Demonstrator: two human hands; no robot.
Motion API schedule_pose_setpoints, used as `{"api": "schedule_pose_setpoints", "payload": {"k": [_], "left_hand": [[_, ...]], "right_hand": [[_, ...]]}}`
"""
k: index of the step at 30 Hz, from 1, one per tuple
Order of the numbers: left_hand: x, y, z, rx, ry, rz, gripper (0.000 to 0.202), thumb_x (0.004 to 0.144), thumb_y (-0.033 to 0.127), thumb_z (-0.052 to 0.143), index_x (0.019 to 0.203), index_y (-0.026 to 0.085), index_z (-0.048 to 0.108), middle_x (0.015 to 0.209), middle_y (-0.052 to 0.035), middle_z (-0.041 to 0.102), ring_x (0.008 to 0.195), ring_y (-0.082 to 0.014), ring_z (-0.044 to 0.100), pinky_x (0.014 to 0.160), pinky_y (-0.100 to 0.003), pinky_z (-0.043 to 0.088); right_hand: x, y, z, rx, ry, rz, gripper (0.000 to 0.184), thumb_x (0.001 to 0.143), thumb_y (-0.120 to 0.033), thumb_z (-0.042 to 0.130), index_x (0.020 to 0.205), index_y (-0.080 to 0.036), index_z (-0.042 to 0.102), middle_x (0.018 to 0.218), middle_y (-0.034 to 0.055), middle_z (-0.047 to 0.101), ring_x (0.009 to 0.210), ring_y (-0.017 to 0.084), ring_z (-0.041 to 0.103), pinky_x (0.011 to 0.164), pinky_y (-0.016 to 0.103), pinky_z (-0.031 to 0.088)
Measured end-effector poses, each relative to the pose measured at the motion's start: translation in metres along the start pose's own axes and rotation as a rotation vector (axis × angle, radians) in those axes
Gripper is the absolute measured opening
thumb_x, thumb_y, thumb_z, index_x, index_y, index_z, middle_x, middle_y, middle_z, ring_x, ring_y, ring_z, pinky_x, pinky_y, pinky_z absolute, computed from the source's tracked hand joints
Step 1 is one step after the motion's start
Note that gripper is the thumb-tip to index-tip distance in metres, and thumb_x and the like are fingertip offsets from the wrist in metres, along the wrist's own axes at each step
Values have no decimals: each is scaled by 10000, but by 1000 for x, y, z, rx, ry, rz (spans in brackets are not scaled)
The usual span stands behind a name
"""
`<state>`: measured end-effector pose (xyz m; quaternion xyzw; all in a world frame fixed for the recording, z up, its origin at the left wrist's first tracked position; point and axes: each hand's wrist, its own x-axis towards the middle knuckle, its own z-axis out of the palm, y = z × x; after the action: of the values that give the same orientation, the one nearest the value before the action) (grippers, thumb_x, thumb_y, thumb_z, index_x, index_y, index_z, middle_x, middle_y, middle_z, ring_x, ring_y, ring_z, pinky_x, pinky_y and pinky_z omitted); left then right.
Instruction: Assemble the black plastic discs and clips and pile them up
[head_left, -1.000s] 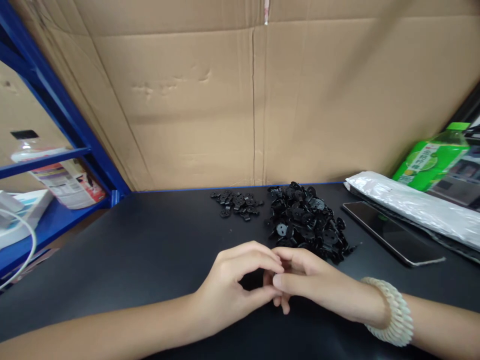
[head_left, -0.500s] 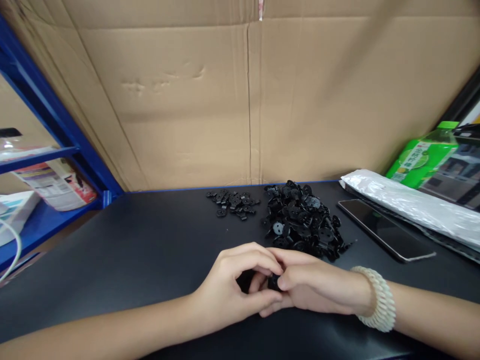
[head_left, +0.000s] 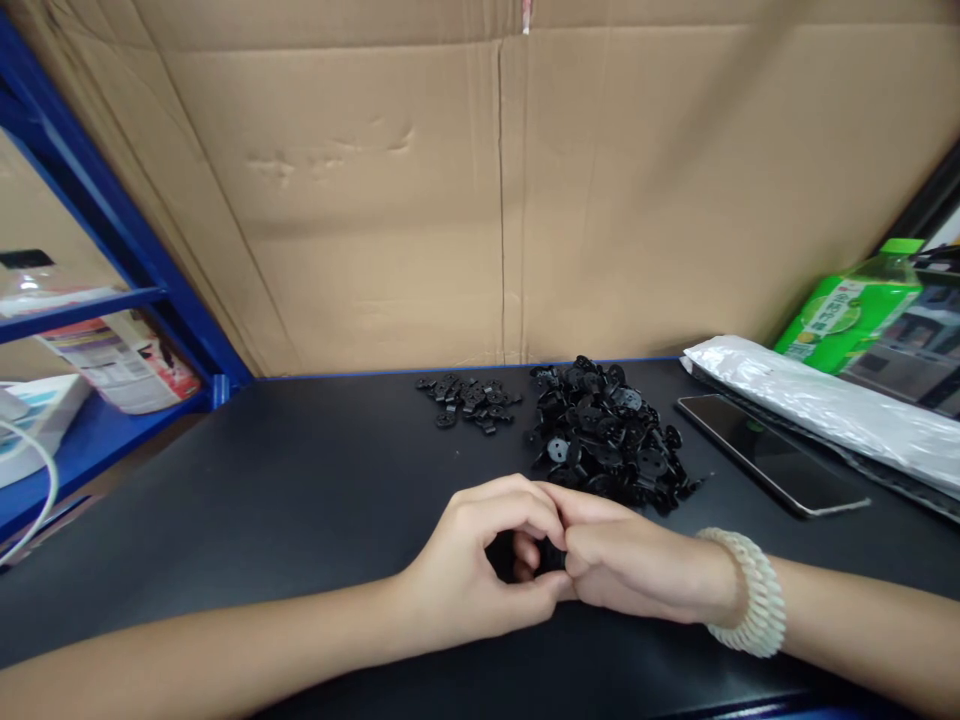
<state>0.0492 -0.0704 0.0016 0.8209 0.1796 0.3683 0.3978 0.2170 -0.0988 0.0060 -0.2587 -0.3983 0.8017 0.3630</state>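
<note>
Both hands meet above the front of the black table. My left hand is curled, thumb and fingertips closing on a small black plastic part. From the other side my right hand, with a pale coiled band at the wrist, grips the same part. Fingers cover most of it, so its full shape is hidden. Just beyond the hands lies a large heap of black disc-shaped plastic parts, some with holes. Left of that heap is a smaller pile of black clip-like parts.
A phone lies at the right beside a silvery plastic package. Behind it leans a green bottle. Cardboard walls off the back. On the left, a blue rack holds a labelled container and a white cable.
The hands have drawn closer together around the small black part, which is now more covered. My right thumb has shifted slightly. The view has moved a little; both piles look the same.
</note>
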Motion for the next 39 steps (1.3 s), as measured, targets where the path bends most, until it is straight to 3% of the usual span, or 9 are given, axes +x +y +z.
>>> {"api": "schedule_pose_setpoints", "payload": {"k": [5, 9, 12, 18, 22, 26, 32, 34, 39], "left_hand": [[2, 0, -1, -19, 44, -22, 224, 593, -34, 628, 753, 122, 651, 822, -37, 612, 584, -89, 538, 523, -203, 484], [5, -1, -6, -165, 124, -177, 212, 646, -33, 564, 755, 134, 635, 819, -34, 616, 739, -155, 640, 655, -261, 561], [5, -2, -10, -324, 121, -269, 185, 704, 7, 590, 818, 144, 641, 844, -28, 627, 690, -136, 641, 607, -245, 552], [3, -10, -18, -441, 292, -307, 99, 782, 54, 646, 806, 150, 652, 829, -30, 667, 834, -149, 624, 781, -248, 509], [2, -11, -19, -432, 338, -271, 101, 775, 57, 673, 782, 158, 665, 835, -23, 635, 818, -138, 590, 743, -223, 488], [1, -5, -18, -325, 278, -163, 79, 809, 98, 654, 749, 148, 667, 829, -38, 591, 759, -141, 576, 678, -238, 490], [-2, -2, -17, -207, 207, -136, 119, 818, 66, 598, 758, 151, 656, 818, -42, 571, 763, -149, 552, 659, -244, 454], [-3, -3, -17, -202, 198, -145, 129, 820, 64, 585, 758, 156, 651, 820, -41, 570, 769, -152, 548, 658, -245, 451], [-4, -4, -18, -197, 168, -173, 132, 823, 76, 572, 763, 164, 649, 824, -37, 570, 775, -154, 544, 673, -251, 450]], "right_hand": [[2, 4, 0, 21, -3, -32, 393, 510, -4, 433, 834, -173, 578, 829, -7, 555, 836, 147, 541, 760, 293, 472], [1, 1, -1, 49, -29, -38, 511, 534, 5, 443, 993, -176, 577, 859, 7, 580, 791, 154, 570, 803, 414, 508], [-1, -3, -2, 52, -48, -46, 519, 569, 20, 449, 1042, -161, 562, 916, 29, 597, 839, 157, 589, 860, 434, 495], [-6, -9, -6, -126, -43, -130, 639, 753, -13, 493, 1348, -196, 352, 1135, 91, 582, 1002, 198, 619, 953, 479, 454], [-9, -12, -5, -394, -63, -205, 551, 777, -7, 467, 1275, -227, 384, 1137, 75, 551, 1021, 189, 596, 870, 416, 514], [-22, -23, 1, -945, 39, -417, 479, 751, 29, 464, 1139, -251, 472, 1056, 31, 557, 958, 170, 583, 782, 321, 527], [-38, -65, -26, -1526, 392, -788, 371, 766, -80, 575, 1092, -244, 509, 1069, 55, 594, 1022, 248, 581, 906, 400, 473], [-39, -79, -43, -1485, 497, -773, 390, 760, -104, 590, 1113, -251, 513, 1132, 64, 588, 1088, 277, 563, 975, 449, 442], [-34, -92, -70, -1126, 388, -705, 396, 738, -75, 540, 1088, -260, 557, 1180, 42, 577, 1237, 259, 499, 1104, 464, 359]]}}
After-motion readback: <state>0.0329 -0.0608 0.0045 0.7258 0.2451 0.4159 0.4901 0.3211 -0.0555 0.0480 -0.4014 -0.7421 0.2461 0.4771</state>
